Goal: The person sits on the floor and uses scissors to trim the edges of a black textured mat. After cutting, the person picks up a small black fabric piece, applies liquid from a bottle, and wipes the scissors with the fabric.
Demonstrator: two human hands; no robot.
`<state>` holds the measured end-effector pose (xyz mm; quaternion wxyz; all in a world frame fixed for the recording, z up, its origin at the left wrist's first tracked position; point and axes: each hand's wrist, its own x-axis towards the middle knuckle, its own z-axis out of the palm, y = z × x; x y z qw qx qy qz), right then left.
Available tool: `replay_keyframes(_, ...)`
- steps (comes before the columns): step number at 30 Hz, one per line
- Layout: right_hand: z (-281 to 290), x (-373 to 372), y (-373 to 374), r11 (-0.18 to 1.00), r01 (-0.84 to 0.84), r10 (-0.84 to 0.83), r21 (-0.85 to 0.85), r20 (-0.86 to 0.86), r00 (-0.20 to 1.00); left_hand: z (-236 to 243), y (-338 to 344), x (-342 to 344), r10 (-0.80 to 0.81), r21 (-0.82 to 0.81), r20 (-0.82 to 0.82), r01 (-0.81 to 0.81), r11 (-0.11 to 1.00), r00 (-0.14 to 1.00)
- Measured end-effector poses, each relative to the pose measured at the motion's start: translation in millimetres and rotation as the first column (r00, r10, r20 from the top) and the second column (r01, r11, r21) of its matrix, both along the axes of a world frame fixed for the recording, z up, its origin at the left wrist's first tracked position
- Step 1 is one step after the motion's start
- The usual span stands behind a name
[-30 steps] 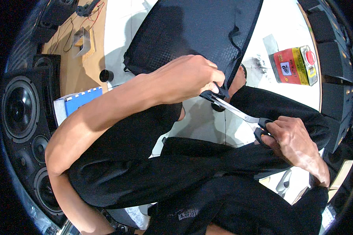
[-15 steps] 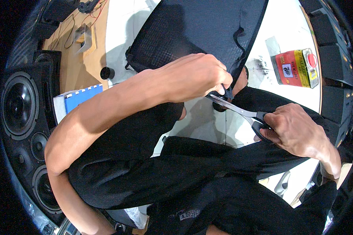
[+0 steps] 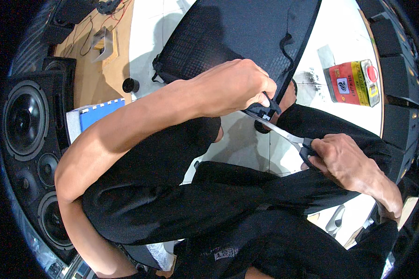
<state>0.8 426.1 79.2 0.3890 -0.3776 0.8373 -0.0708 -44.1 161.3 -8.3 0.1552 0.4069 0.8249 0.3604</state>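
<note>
Presently, the left hand (image 3: 249, 86) pinches dark cloth (image 3: 261, 110) at the near edge of the black panel (image 3: 251, 35), left of the can (image 3: 351, 83). Apart from it, the right hand (image 3: 342, 160) grips the scissors (image 3: 292, 138) by the handles; the blades reach the cloth.

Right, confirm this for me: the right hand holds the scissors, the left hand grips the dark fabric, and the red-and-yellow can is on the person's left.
Not quite: the head view shows the red-and-yellow can on the person's right. The right hand does hold the scissors, and the left hand does grip the dark fabric.
</note>
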Motion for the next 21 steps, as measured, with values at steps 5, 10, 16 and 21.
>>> replay_keyframes(5,3.0,-1.3,-4.4,0.992,0.008,-0.01,0.123,0.017,1.0,3.0,0.5,-1.9,-0.015,0.003,-0.028,0.015,1.0,0.999)
replay_keyframes(10,4.0,-4.5,-7.5,0.994,-0.015,0.01,0.107,0.04,0.999,-1.3,-0.4,-1.1,0.003,0.031,-0.017,-0.002,1.0,1.0)
replay_keyframes(16,1.4,-11.0,-11.3,0.999,0.02,-0.026,0.04,0.132,0.991,-2.1,0.0,-1.7,-0.005,0.036,0.011,0.005,0.999,1.0)
replay_keyframes(21,-6.5,-12.6,-11.5,1.0,0.006,-0.004,-0.019,0.118,0.993,-3.2,-0.3,-1.7,0.001,0.058,0.0,-0.001,0.998,1.0)
